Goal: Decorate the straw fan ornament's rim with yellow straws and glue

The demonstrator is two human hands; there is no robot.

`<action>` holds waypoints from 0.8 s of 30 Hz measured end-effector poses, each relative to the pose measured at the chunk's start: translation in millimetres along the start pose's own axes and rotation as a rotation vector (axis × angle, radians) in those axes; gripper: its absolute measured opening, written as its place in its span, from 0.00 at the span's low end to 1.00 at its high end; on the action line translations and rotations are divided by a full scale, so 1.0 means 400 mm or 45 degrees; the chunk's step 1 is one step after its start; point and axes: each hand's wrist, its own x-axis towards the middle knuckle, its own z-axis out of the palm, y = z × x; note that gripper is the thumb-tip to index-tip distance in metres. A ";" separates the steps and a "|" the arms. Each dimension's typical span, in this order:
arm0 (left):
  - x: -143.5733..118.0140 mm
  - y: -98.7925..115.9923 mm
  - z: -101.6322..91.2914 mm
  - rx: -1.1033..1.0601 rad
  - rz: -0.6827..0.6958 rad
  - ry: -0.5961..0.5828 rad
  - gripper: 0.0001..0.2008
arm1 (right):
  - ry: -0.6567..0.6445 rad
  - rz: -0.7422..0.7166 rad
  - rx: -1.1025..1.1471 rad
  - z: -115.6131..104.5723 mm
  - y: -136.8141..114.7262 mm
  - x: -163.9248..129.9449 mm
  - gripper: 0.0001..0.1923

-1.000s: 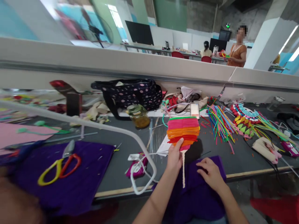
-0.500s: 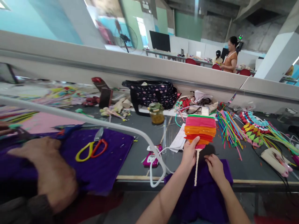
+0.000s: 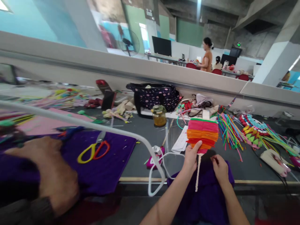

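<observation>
Grey worktop (image 3: pixel 140 156) fills the lower view, with a pale partition wall behind it and a large open hall beyond. At the near edge, the left hand (image 3: pixel 191 156) holds a layered paper ornament (image 3: pixel 202 133) of pink, orange and red bands upright, the grip clenched about its narrow base with the thumb laid on the lowest band. A white cord (image 3: pixel 197 173) hangs from that base over a purple cloth (image 3: pixel 206 193) on the lap. The right hand (image 3: pixel 219 165) sits just beside the cord, fingers pinched together; whether they grasp anything cannot be told.

The step in hand appears to be finishing the ornament's base. The next move likely calls for a steady left hold while the right hand works close to the cord.

Near the ornament lie coloured sticks (image 3: pixel 228 131), a jar (image 3: pixel 159 115) and a spotted bag (image 3: pixel 156 97). Further left, scissors (image 3: pixel 93 150) rest on a second purple cloth (image 3: pixel 105 165). Another person's hand (image 3: pixel 50 175) is blurred and cut off at the lower left. A white curved tube (image 3: pixel 93 126) crosses the view.
</observation>
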 end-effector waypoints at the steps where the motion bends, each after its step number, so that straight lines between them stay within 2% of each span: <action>1: 0.000 0.002 -0.007 0.018 -0.009 0.008 0.19 | 0.030 0.028 -0.005 -0.012 -0.004 -0.012 0.15; 5: 0.015 0.002 -0.031 0.064 0.042 0.113 0.18 | 0.165 0.167 -0.077 -0.069 0.005 -0.057 0.18; 9: 0.030 -0.023 -0.039 0.114 0.089 0.159 0.14 | 0.308 0.305 -0.141 -0.154 0.049 -0.103 0.19; 13: 0.021 -0.050 -0.036 0.160 0.029 0.198 0.12 | 0.404 0.377 -0.136 -0.239 0.105 -0.161 0.17; 16: 0.012 -0.057 -0.035 0.181 -0.008 0.232 0.11 | 0.407 0.425 -0.164 -0.283 0.148 -0.209 0.19; 20: 0.007 -0.044 -0.039 0.182 -0.034 0.282 0.08 | 0.376 0.580 -0.337 -0.348 0.219 -0.266 0.23; 24: 0.005 -0.025 -0.045 0.188 0.045 0.370 0.07 | 0.532 0.747 -0.406 -0.452 0.299 -0.284 0.25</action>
